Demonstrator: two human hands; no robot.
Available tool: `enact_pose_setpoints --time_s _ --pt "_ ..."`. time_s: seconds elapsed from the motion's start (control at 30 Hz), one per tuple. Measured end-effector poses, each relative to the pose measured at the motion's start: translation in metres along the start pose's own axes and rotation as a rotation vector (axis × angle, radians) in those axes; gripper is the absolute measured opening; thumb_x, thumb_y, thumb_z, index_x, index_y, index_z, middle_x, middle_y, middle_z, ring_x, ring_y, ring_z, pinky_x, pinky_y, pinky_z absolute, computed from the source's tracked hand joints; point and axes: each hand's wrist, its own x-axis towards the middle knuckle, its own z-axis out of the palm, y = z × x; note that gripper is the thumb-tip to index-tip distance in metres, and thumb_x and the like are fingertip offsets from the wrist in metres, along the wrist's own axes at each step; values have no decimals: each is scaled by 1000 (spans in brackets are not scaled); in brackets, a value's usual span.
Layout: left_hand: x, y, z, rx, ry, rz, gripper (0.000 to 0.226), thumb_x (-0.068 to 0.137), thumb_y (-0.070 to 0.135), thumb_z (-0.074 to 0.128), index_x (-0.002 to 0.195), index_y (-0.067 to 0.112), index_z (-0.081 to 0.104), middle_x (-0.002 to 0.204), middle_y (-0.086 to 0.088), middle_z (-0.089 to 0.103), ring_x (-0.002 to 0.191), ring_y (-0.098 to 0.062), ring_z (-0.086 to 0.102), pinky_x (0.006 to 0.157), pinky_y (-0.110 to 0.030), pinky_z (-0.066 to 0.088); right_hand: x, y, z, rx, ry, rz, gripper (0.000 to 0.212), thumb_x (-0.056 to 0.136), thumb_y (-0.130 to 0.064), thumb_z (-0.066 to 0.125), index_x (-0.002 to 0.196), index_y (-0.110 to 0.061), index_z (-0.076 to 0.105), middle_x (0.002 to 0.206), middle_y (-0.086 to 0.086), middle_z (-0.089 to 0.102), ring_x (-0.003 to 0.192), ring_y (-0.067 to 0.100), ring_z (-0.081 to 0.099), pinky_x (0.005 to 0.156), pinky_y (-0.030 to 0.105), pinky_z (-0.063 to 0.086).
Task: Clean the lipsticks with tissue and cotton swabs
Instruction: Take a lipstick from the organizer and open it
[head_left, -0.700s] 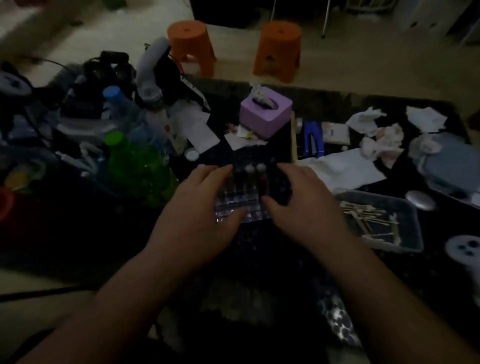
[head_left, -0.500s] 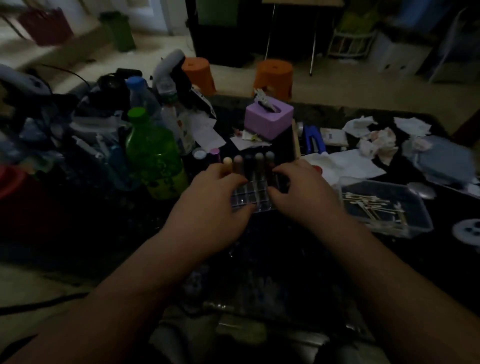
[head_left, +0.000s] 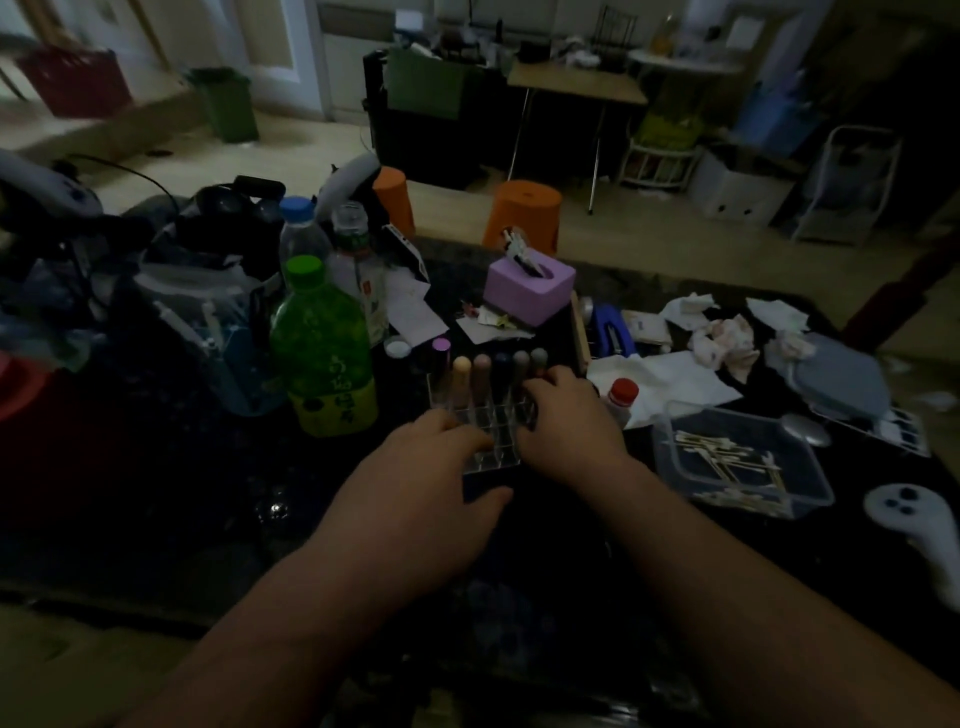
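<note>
A clear gridded lipstick rack (head_left: 491, 423) stands on the dark table, with several lipsticks (head_left: 480, 376) upright in its back row. My left hand (head_left: 415, 488) lies against the rack's near left side, fingers curled over its edge. At the rack's right side is my right hand (head_left: 569, 421), its fingers curled round that edge beside the lipsticks. A purple tissue box (head_left: 530, 288) sits behind the rack. To the right, a clear tub (head_left: 821, 478) holds cotton swabs (head_left: 722, 457). Flat white tissue (head_left: 660, 376) lies beyond my right hand.
A green bottle (head_left: 322, 348) and clear bottles (head_left: 304, 236) stand left of the rack, with bags and gear behind. Crumpled used tissues (head_left: 724, 338), a blue stapler (head_left: 613, 330), a small red-capped bottle (head_left: 622, 397) and a white controller (head_left: 914, 514) lie to the right. Two orange stools (head_left: 524, 213) stand beyond the table.
The view has tilted up, showing more of the room. Both hands stay at the rack; my left hand has slipped back toward its near corner, uncovering more lipsticks.
</note>
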Motion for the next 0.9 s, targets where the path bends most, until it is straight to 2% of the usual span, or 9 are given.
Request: enact_pose_setpoints --time_s 0.17,0.27,0.37,0.47,0.57,0.67,0.77,0.83,0.9 --pt "19 0 -3 -12 -5 -41 29 88 51 64 114 38 64 107 15 55 91 -5 56 82 -30 53 6 6 3 39 117 -15 29 84 -31 58 112 -24 65 117 2 52 110 21 50 87 41 51" --pt "25 -1 -5 10 -18 -66 34 89 51 64 119 36 64 108 14 58 92 -8 57 84 -32 53 2 7 -8 140 322 -92 31 89 -21 61 119 -20 66 118 3 55 109 18 52 89 32 48" --pt "29 2 -9 -35 17 -80 40 89 49 65 125 32 63 116 12 63 91 -6 57 83 -28 52 -11 6 -30 370 481 -109 20 93 -18 62 112 -19 67 109 3 58 94 10 58 80 22 47" --pt "28 9 -8 -176 83 -82 46 88 46 69 131 32 60 117 14 65 91 -3 60 80 -23 49 -43 -4 -59 797 337 25 11 96 -11 60 99 -21 63 95 -1 71 76 -4 65 67 10 49" --pt "23 24 -4 -379 51 -83 52 85 39 75 134 35 55 110 19 63 81 -1 64 72 -19 54 -80 -6 -77 951 153 86 15 94 -8 61 99 -21 66 90 -6 69 75 -5 65 62 9 49" --pt "12 39 -2 -522 -40 -51 43 84 30 78 123 37 62 95 18 69 75 0 67 66 -15 56 -107 1 -85 1002 12 91 37 90 -9 66 114 -36 61 99 0 67 90 11 68 71 23 55" --pt "-1 52 2 -526 -6 -6 40 82 21 80 118 33 65 87 14 72 72 -9 70 71 -28 61 -124 4 -83 1274 -48 214 53 89 -7 68 131 -31 45 101 7 72 92 19 73 79 38 60" --pt "-7 63 5 -634 -11 -49 57 81 13 80 130 28 56 86 3 73 70 -14 72 67 -29 61 -135 2 -81 1413 -48 330 40 89 -11 70 125 -17 53 100 8 74 91 21 74 82 40 60" --pt "-14 73 4 -754 -75 -115 71 79 6 81 135 32 45 84 -3 73 69 -20 74 64 -29 60 -147 2 -81 1482 -72 375 23 89 -13 70 111 -8 66 98 11 75 91 26 73 79 38 59"
